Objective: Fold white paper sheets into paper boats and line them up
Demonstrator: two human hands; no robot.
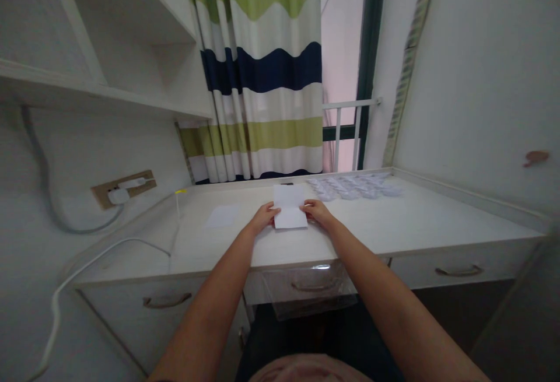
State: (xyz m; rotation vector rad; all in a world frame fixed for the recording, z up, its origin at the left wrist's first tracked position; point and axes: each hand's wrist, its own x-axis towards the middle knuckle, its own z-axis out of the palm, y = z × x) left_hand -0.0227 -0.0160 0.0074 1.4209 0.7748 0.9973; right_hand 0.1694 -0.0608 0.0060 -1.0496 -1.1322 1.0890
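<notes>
A white sheet of paper (291, 207) is held up over the desk between my two hands, with a faint crease across it. My left hand (264, 217) pinches its left edge, thumb in front. On the right edge, my right hand (318, 211) grips it the same way; the fingers behind the paper are hidden. To the left lies a flat stack or sheet of white paper (221, 216). Rows of several folded white paper pieces (354, 186) rest at the back right of the desk.
The white desk (437, 213) has drawers below, with a clear plastic sheet (310, 291) hanging at its front edge. A white cable (87, 265) runs over the left side near a wall socket (123, 188). Shelves (131, 96) overhang the left; a striped curtain (280, 73) hangs behind.
</notes>
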